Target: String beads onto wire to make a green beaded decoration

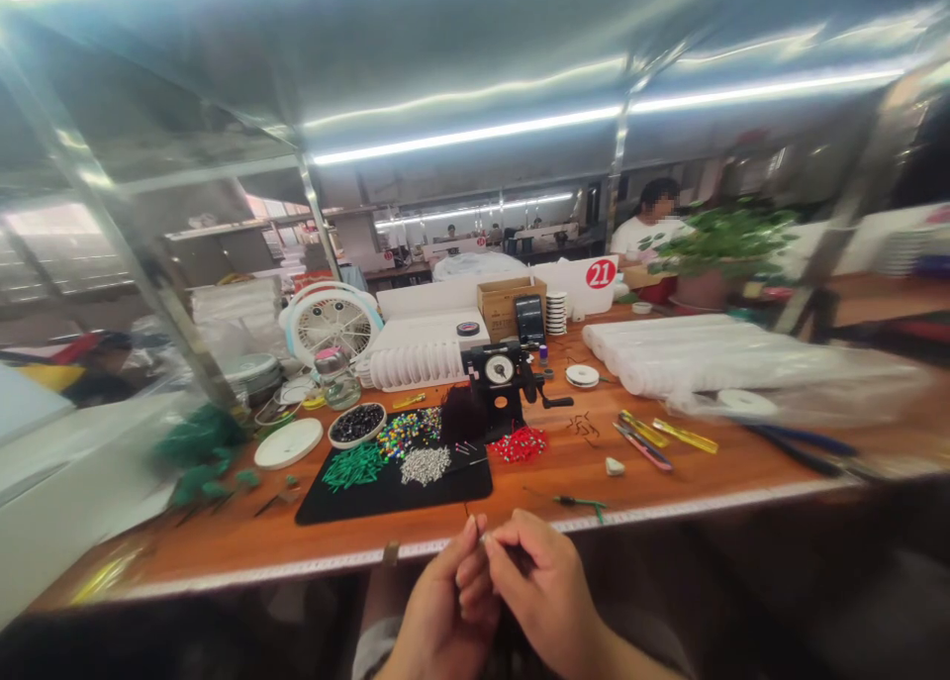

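Note:
My left hand [454, 596] and my right hand [540, 586] meet in front of the table's near edge. Both are closed in a pinch, fingertips close together, around something too small to make out. Beyond them a black mat [452, 484] holds green pieces [353, 466], silvery beads [426, 466] and multicoloured beads [405, 433]. Red beads [520, 444] lie right of the mat, beside a black hand-cranked device with a dial [499, 369]. A small green-and-black piece [580, 503] rests near the front edge, right of my hands.
A dish of black beads [357, 426], a white lid [289, 443] and a fan [333, 326] stand left. Cutters [644, 439], pliers [798, 447] and plastic-wrapped rolls [668, 353] lie right. A person [647, 227] sits beyond the table.

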Action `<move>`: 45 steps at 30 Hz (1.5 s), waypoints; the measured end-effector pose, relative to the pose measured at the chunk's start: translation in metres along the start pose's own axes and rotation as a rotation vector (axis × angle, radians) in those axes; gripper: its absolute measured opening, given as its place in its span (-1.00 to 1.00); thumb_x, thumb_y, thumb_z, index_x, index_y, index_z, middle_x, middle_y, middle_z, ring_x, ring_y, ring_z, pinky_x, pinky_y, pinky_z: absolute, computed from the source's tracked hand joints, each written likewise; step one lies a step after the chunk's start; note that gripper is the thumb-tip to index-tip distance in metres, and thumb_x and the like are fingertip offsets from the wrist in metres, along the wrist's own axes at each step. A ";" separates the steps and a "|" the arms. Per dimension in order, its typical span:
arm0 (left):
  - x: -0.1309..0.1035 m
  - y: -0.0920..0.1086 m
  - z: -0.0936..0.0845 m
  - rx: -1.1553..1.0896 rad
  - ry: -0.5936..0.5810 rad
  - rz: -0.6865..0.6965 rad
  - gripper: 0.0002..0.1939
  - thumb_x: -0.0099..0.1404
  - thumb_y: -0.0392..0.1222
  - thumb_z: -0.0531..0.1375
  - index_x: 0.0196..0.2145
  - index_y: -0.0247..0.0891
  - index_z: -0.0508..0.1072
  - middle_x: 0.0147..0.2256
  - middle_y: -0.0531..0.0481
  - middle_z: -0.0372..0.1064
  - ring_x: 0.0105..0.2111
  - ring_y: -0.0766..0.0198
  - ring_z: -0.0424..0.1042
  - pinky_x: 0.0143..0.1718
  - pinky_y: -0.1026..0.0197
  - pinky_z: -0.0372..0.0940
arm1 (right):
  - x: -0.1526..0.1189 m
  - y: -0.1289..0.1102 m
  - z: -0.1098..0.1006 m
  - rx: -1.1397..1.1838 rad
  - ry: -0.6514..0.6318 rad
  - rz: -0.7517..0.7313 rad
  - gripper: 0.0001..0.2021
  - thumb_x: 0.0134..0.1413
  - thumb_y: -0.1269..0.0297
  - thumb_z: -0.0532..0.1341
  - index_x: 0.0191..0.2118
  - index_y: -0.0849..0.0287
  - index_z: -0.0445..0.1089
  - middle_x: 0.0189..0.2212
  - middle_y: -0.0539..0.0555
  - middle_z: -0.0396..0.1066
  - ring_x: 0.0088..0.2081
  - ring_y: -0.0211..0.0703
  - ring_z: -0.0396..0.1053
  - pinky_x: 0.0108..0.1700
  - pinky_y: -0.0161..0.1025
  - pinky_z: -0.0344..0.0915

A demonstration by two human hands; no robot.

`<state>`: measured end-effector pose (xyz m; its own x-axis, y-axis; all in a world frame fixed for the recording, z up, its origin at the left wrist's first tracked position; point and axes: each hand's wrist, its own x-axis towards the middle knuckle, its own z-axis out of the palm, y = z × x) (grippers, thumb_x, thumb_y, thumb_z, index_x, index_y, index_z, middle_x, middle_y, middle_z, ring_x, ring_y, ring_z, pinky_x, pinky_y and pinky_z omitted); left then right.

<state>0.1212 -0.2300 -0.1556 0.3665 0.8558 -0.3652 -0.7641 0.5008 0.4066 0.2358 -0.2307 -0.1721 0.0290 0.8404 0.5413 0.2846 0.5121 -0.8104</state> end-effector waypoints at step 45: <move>0.016 -0.006 -0.001 0.313 0.064 0.112 -0.66 0.05 -0.08 0.36 -0.64 -0.29 0.32 -0.75 0.15 0.01 -0.71 0.41 0.09 -0.63 0.37 0.05 | 0.013 0.005 -0.003 0.201 -0.100 0.224 -0.61 0.17 0.04 0.06 -0.59 0.15 0.19 -0.66 0.01 0.31 -0.57 -0.25 0.28 -0.48 -0.37 0.20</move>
<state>0.1308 -0.2192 -0.1645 0.2476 0.9028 -0.3516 -0.5940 0.4281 0.6810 0.2410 -0.2179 -0.1690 -0.0273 0.9445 0.3275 0.0865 0.3286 -0.9405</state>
